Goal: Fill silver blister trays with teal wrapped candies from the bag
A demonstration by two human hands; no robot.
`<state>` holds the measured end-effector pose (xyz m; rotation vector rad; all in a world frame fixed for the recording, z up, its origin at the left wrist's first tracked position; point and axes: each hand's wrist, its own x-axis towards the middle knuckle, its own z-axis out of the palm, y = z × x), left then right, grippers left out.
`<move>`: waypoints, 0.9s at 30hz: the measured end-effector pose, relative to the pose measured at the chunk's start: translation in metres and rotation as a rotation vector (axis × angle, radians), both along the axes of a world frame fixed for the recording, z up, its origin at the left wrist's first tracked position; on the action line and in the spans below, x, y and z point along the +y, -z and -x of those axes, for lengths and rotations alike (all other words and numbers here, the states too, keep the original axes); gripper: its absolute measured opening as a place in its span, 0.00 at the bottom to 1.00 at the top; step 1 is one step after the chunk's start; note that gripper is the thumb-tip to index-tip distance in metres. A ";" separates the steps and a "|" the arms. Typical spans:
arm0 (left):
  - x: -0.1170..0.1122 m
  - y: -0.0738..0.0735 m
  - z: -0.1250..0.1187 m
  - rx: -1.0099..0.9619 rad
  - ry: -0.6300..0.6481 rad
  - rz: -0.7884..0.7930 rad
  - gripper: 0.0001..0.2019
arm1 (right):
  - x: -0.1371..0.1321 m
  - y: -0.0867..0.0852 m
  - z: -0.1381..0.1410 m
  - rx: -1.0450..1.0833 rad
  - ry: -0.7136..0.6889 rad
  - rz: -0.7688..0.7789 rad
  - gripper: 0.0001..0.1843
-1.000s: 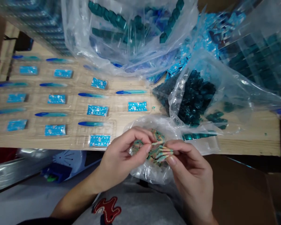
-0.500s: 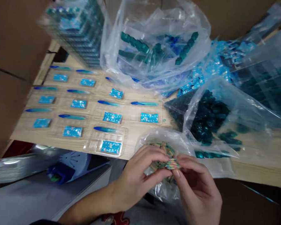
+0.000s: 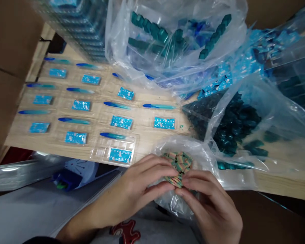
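My left hand (image 3: 142, 179) and my right hand (image 3: 210, 200) meet over an open clear plastic bag (image 3: 203, 147). Between their fingertips is a small stack of flat green-and-tan pieces (image 3: 175, 181), pinched from both sides. More loose pieces (image 3: 180, 161) of the same kind lie in the bag just beyond my fingers. I cannot make out exactly what these pieces are. Left of the bag, the nearest clear plastic tray (image 3: 130, 144) holds a blue pen-shaped item (image 3: 113, 136) and a light-blue patterned packet (image 3: 120, 155).
Several similar trays, each with a packet, cover the left of the wooden table (image 3: 144, 142). A tall stack of filled trays (image 3: 91, 37) stands behind them. Large plastic bags hold dark-teal block strips (image 3: 149, 27) and dark-teal pieces (image 3: 226, 125). Light-blue packets (image 3: 246, 62) are heaped at back right.
Both hands, with the stack between them, have shifted slightly left, uncovering more loose pieces in the bag. The camera's view has also moved a little. The trays look unchanged.
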<state>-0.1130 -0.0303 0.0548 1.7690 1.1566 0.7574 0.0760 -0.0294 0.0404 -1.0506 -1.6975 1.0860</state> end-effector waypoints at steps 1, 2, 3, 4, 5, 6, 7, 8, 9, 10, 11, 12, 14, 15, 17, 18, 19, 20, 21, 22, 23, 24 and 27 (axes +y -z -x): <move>0.001 -0.001 0.000 0.019 0.015 -0.002 0.08 | 0.001 -0.001 0.000 -0.029 -0.008 -0.021 0.12; 0.001 -0.001 0.000 0.030 0.023 -0.003 0.08 | 0.001 -0.001 0.001 -0.058 -0.013 -0.042 0.12; 0.001 -0.002 -0.001 0.036 0.027 -0.002 0.08 | 0.001 -0.001 0.001 -0.083 -0.014 -0.060 0.12; 0.001 -0.002 -0.002 0.038 0.027 0.001 0.08 | 0.001 -0.001 0.000 -0.101 -0.018 -0.070 0.12; 0.001 -0.002 -0.003 0.037 0.023 0.004 0.08 | 0.001 -0.001 -0.001 -0.112 -0.022 -0.075 0.12; 0.000 -0.002 -0.003 0.031 0.014 0.007 0.08 | 0.000 -0.001 -0.002 -0.119 -0.026 -0.066 0.11; 0.000 -0.001 -0.001 0.022 -0.005 0.012 0.08 | -0.001 -0.001 -0.004 -0.124 -0.024 -0.052 0.11; 0.002 -0.001 0.003 0.011 -0.040 0.021 0.07 | -0.002 0.000 -0.006 -0.127 -0.009 -0.032 0.12; 0.005 0.000 0.010 0.009 -0.096 0.036 0.06 | -0.004 0.000 -0.009 -0.131 0.023 -0.010 0.12; 0.011 0.002 0.019 0.022 -0.167 0.055 0.05 | -0.005 0.001 -0.011 -0.135 0.065 0.008 0.13; 0.019 0.004 0.030 0.050 -0.248 0.075 0.04 | -0.006 0.002 -0.014 -0.140 0.111 0.026 0.13; 0.029 0.007 0.042 0.106 -0.324 0.095 0.05 | -0.006 0.003 -0.016 -0.144 0.150 0.037 0.13; 0.055 0.016 0.065 0.262 -0.368 0.126 0.07 | -0.007 0.004 -0.019 -0.147 0.193 0.053 0.13; 0.068 0.022 0.074 0.355 -0.340 0.155 0.08 | -0.008 0.005 -0.019 -0.150 0.199 0.061 0.12; 0.092 0.034 0.082 0.541 -0.228 0.222 0.08 | -0.008 0.007 -0.019 -0.157 0.201 0.072 0.12; 0.101 0.040 0.082 0.621 -0.176 0.230 0.08 | -0.008 0.007 -0.018 -0.163 0.200 0.074 0.12; 0.108 0.046 0.081 0.681 -0.134 0.228 0.08 | -0.008 0.008 -0.018 -0.169 0.201 0.081 0.12; 0.113 0.051 0.078 0.722 -0.108 0.214 0.08 | -0.008 0.008 -0.017 -0.175 0.198 0.082 0.12; 0.115 0.055 0.074 0.748 -0.095 0.192 0.09 | -0.008 0.008 -0.017 -0.180 0.192 0.086 0.12; 0.116 0.059 0.071 0.763 -0.092 0.169 0.09 | -0.008 0.009 -0.017 -0.183 0.185 0.089 0.12; 0.115 0.061 0.069 0.773 -0.094 0.147 0.10 | -0.008 0.010 -0.017 -0.185 0.175 0.091 0.12; 0.114 0.063 0.067 0.785 -0.096 0.125 0.10 | -0.008 0.010 -0.017 -0.186 0.167 0.090 0.12; 0.108 0.067 0.063 0.828 -0.108 0.071 0.11 | -0.007 0.012 -0.018 -0.195 0.159 0.080 0.11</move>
